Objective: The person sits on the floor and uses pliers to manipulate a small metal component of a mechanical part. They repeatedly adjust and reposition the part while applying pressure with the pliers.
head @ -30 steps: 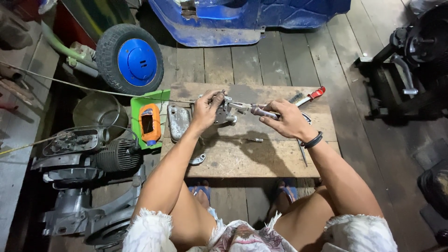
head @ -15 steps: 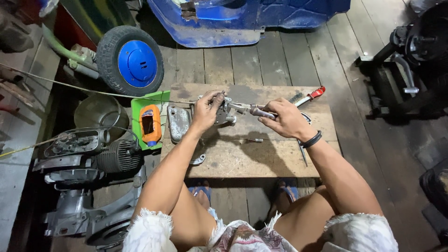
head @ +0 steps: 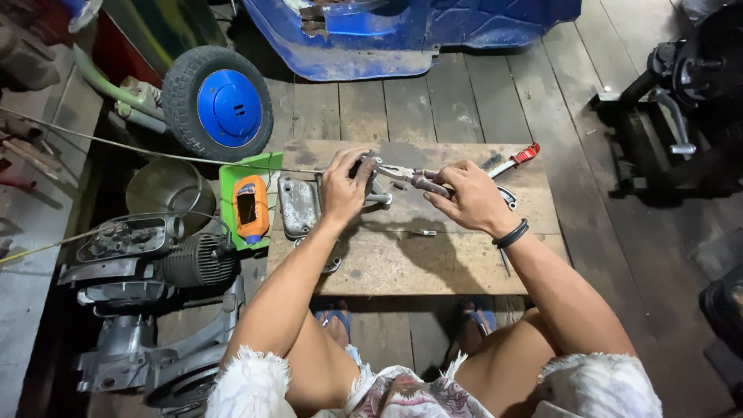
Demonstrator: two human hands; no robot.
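My left hand (head: pixel 344 188) grips a small grey metal engine part (head: pixel 371 186) over a low wooden board (head: pixel 402 259). My right hand (head: pixel 464 197) holds a pair of pliers (head: pixel 414 178) by the handles, the jaws pointing left at the part. A black band circles my right wrist. A grey metal cover (head: pixel 298 205) lies on the board just left of my left hand. A small bolt (head: pixel 424 232) rests on the board below my hands.
A brush with a red handle (head: pixel 511 160) lies at the board's far right. An orange meter (head: pixel 251 207) sits in a green tray. An engine block (head: pixel 151 259), a metal bowl (head: pixel 166 186), a blue-hubbed wheel (head: pixel 220 104), a blue vehicle body (head: pixel 418 31) and a dark machine (head: pixel 681 101) surround the board.
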